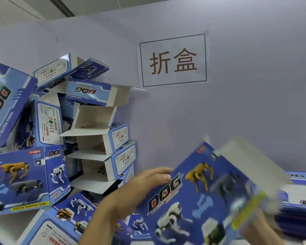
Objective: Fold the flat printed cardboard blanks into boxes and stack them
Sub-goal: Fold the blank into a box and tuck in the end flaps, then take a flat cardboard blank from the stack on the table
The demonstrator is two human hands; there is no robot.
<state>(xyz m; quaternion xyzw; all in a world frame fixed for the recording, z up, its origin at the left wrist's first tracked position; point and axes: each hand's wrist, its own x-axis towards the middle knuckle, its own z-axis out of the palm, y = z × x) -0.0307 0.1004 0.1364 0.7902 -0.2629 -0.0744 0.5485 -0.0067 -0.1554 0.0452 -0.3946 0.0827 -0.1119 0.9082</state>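
**Cardboard blank held up in front of the wall sign**

Cardboard blank (207, 197), blue and printed with "DOG" and robot dogs, is held tilted in the air, below and to the right of the wall sign (173, 61). Its right part is smeared by motion blur.

Head view: the left hand (148, 181) grips the blank's upper left edge, thumb on the printed face, the other fingers behind the card and out of sight. The right hand (261, 228) is at the blank's lower right corner; it is blurred and partly hidden, so I cannot tell how its fingers lie, though it seems to touch the card.

Left of the sign, a heap of folded boxes (99, 138) leans against the wall, several with open white flaps. Below and far right of the sign lies a pile of flat blanks (300, 209).
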